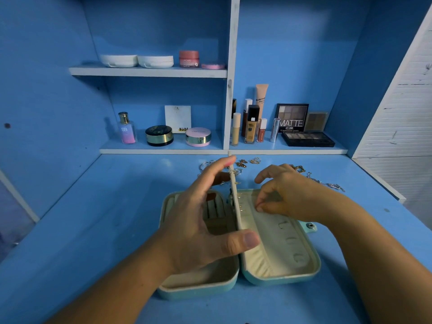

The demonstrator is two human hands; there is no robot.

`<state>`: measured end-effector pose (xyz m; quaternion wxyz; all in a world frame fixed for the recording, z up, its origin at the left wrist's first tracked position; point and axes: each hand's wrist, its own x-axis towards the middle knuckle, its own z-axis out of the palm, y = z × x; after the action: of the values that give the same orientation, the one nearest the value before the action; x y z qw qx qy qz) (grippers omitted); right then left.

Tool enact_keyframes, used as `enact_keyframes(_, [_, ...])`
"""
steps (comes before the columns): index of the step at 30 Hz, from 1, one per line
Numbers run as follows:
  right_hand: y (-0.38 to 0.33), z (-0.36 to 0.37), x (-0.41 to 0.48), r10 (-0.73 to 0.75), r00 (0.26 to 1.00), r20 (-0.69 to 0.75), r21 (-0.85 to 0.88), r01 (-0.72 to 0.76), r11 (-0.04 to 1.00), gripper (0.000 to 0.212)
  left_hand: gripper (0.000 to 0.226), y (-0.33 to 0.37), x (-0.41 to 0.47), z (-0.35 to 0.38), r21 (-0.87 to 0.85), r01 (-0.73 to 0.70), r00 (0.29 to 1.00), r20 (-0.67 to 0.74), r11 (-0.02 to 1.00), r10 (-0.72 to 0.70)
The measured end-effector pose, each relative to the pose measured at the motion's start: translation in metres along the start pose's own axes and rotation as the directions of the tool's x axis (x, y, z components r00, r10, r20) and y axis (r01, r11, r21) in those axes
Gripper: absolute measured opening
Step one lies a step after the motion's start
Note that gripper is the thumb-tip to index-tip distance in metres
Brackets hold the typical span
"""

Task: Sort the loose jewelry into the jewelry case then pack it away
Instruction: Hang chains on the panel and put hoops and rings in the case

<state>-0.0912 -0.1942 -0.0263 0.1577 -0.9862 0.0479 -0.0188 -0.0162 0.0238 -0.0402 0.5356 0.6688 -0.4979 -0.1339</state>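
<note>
Left hand [194, 220] grips stiff cream panel [236, 202] (upright) in rounded teal case [280, 280].

Teal jewelry case [280, 280] lies open, divider [238, 206] upright; loose jewelry [242, 163] behind it.

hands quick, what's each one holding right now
Left hand: grips the upright divider flap.
Right hand: fingertips pinched beside the flap; contents too small to tell.

Illumination is even and moderately bright, with a strong blue cast. The perfume bottle [127, 128] at centre left throws a soft shadow leftward onto the back wall [145, 101], indicating a source at right. A pale glare patch marks the desk [166, 163] at centre. Straight lines bow toward the frame edges. Fine detail is slightly soft throughout.
</note>
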Motion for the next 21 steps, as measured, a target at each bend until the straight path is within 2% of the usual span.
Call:
enact_keyframes(4, [-0.009,0.002,-0.002,-0.014,0.999,-0.047,-0.136,0.007,0.991,0.006,0.105,0.0,0.0,0.0,0.012,-0.001,1.0,0.002,1.0,0.001])
enact_keyframes(7, [-0.018,0.006,0.0,-0.052,0.995,-0.086,-0.316,0.022,0.949,0.017,0.105,0.0,0.0,0.0,0.022,0.003,1.0,0.002,1.0,-0.003])
enact_keyframes(9, [-0.023,0.008,0.001,-0.053,0.995,-0.087,-0.364,0.018,0.931,0.022,0.106,0.001,-0.001,-0.001,0.027,0.008,1.0,0.006,1.0,-0.008])
enact_keyframes(17, [-0.025,0.006,-0.005,-0.048,0.995,-0.09,-0.334,0.015,0.943,0.024,0.108,0.002,-0.001,-0.001,0.027,0.019,1.0,0.014,0.999,-0.02])
enact_keyframes(21, [-0.023,0.007,-0.004,-0.041,0.995,-0.09,-0.231,0.019,0.973,0.016,0.106,0.002,-0.001,-0.001,0.041,0.01,1.0,0.01,0.999,-0.01])
